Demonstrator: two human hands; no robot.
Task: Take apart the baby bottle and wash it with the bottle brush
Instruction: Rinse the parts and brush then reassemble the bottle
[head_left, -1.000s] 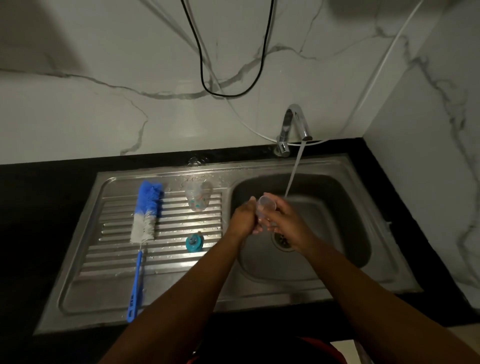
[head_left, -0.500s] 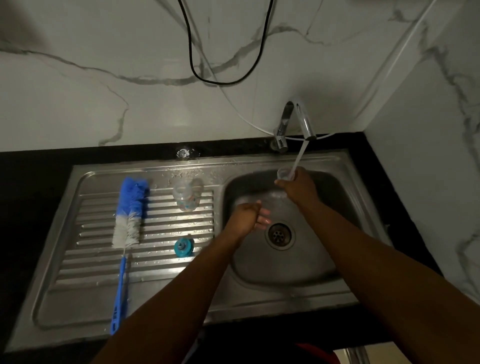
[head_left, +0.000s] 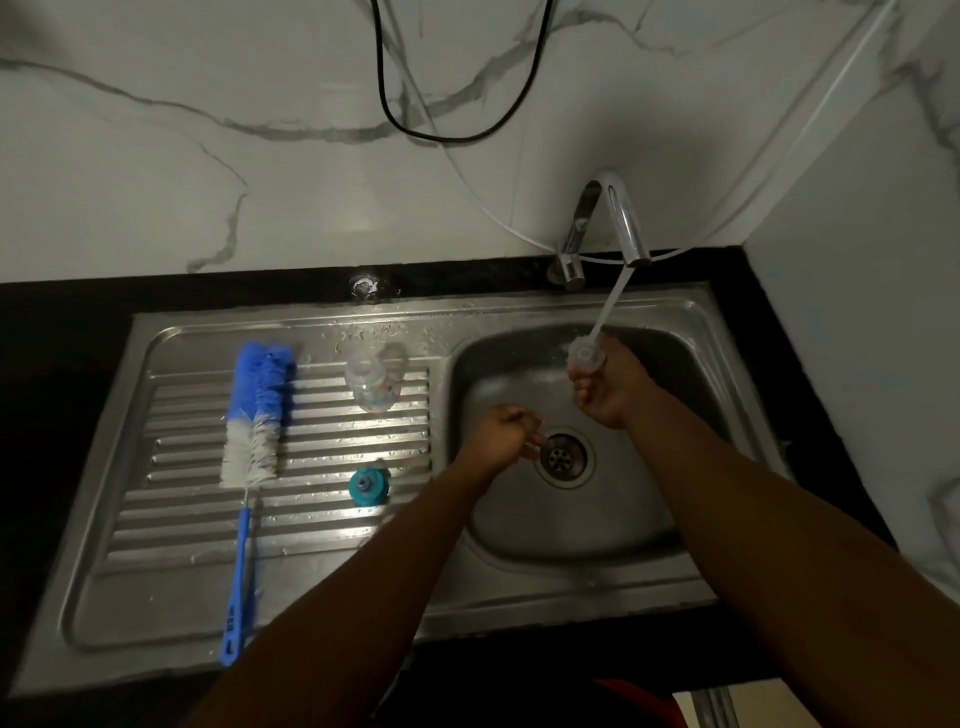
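My right hand (head_left: 608, 387) grips a small clear bottle cap (head_left: 586, 354) and holds it up under the running stream from the tap (head_left: 618, 218). Over the basin near the drain (head_left: 563, 457), my left hand (head_left: 501, 434) is curled into a loose fist; nothing shows in it. The clear baby bottle body (head_left: 370, 382) stands on the draining board. A teal collar with the teat (head_left: 368, 486) lies nearer me on the ridges. The blue and white bottle brush (head_left: 254, 415) lies along the board's left side, handle toward me.
The steel sink (head_left: 519, 597) sits in a black counter against a marble wall. A black cable (head_left: 387, 104) and a thin white hose (head_left: 519, 234) hang on the wall behind the tap. A side wall closes in on the right.
My hands have separated: the right one lifted the clear cap up into the water stream, and the left one stayed low over the drain. The camera view shifted a little.
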